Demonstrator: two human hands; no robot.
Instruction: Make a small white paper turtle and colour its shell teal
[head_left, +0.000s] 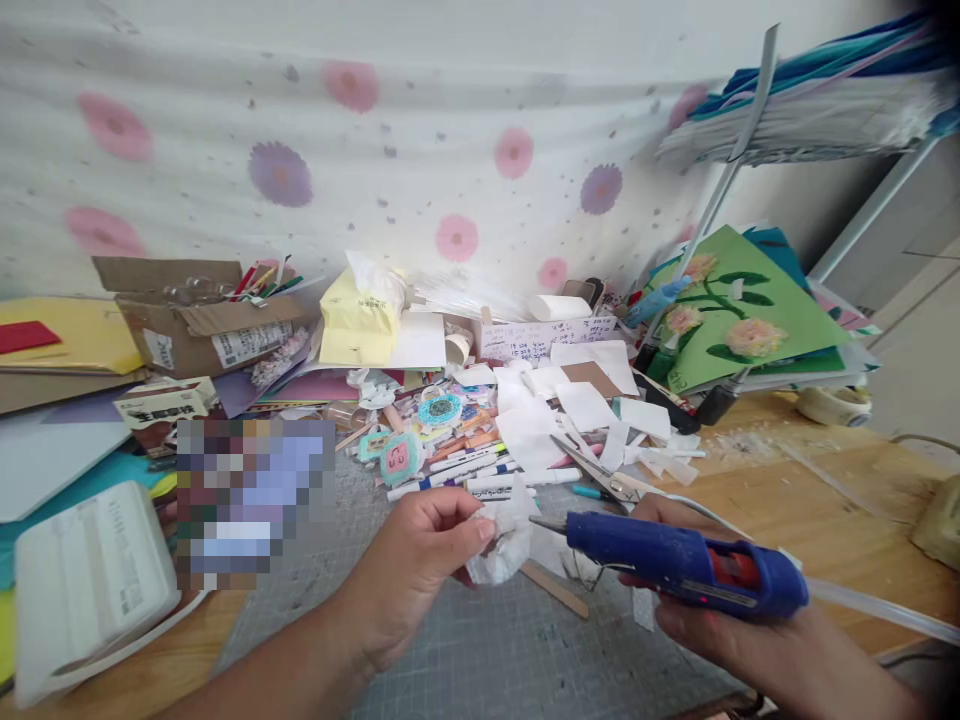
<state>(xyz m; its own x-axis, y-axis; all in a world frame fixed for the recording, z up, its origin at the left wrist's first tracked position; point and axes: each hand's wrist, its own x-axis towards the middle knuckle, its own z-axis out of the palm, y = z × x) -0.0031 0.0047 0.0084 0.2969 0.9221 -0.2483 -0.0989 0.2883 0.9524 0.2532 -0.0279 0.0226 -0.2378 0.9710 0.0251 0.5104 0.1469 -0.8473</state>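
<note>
My left hand (431,545) pinches a crumpled piece of white tissue paper (510,540) between thumb and fingers, above the grey cutting mat (315,650). My right hand (712,630) is wrapped around a blue hot glue gun (675,565). Its metal nozzle points left and comes close to the tissue; whether they touch I cannot tell. A clear glue stick (885,605) sticks out of the gun's back end. Beneath the hands a wooden craft stick (555,588) lies on the mat. Scissors (600,472) rest just beyond the gun.
Markers (465,475), paper scraps (532,420) and small crafts (401,457) crowd the mat's far side. At left stand a cardboard box (202,320) and a white case (94,580). A green flower card (739,310) leans at right near a tape roll (832,405).
</note>
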